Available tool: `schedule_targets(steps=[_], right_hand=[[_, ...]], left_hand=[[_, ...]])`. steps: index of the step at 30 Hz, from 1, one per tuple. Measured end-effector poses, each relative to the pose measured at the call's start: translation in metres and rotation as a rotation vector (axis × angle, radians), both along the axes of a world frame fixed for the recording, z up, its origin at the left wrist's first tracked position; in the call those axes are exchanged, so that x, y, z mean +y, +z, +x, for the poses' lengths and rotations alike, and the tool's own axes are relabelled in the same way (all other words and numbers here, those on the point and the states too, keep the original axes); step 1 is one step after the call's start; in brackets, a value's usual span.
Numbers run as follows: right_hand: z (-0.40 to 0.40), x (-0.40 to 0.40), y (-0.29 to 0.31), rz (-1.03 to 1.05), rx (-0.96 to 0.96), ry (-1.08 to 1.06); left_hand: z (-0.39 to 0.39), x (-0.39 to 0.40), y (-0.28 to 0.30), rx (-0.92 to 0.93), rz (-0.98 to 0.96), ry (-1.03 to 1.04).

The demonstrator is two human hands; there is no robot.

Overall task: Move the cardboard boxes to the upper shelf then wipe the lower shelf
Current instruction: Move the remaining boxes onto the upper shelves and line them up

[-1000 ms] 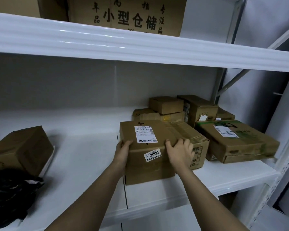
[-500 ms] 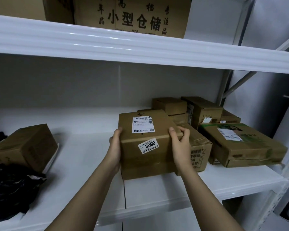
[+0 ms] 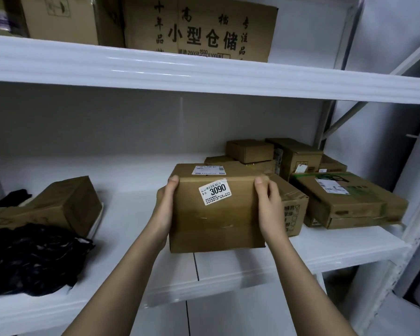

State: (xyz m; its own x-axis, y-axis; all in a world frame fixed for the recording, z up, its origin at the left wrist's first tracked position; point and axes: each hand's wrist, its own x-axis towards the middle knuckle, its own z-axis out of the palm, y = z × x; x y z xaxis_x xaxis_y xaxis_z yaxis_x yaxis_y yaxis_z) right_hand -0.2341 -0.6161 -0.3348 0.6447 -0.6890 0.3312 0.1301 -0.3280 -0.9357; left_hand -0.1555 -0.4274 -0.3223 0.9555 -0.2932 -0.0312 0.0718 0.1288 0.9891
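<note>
On the left of the lower shelf (image 3: 141, 214) we see a tipped cardboard box (image 3: 66, 204) lying beside a heap of black netting (image 3: 32, 258), both not yet shifted. At the middle our left hand (image 3: 164, 214) and right hand (image 3: 269, 209) clamp the sides of the box labelled 3090 (image 3: 216, 212), thumbs hooked over its top edge, each grip curled round the cardboard. We judge it raised off the lower shelf, near its front edge, though its underside is hidden, and it sits well below the upper shelf (image 3: 204, 73). To the right, a cluster of small boxes (image 3: 289, 161) waits at the far end, with a flat green-taped box (image 3: 347, 200) just beside them. Up top, a large printed carton (image 3: 204, 32) already stands there. We judge the task early: several boxes remain below, and the wiping has not started; we see no cloth.
</note>
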Motion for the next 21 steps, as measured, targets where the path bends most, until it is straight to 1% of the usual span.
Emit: schedule_targets(steps=[7, 13, 17, 21], right_hand=[[-0.054, 0.044, 0.022, -0.003, -0.114, -0.009], [-0.094, 0.068, 0.040, -0.010, -0.094, -0.044], [-0.114, 0.077, 0.058, -0.088, -0.072, -0.118], [-0.132, 0.081, 0.084, -0.163, -0.079, -0.154]], left_hand=[[-0.042, 0.047, 0.008, -0.119, 0.024, -0.096], [-0.077, 0.072, 0.033, -0.230, -0.052, -0.084], [-0.096, 0.083, 0.053, -0.290, -0.024, -0.102], [-0.112, 0.090, 0.071, -0.360, 0.003, -0.067]])
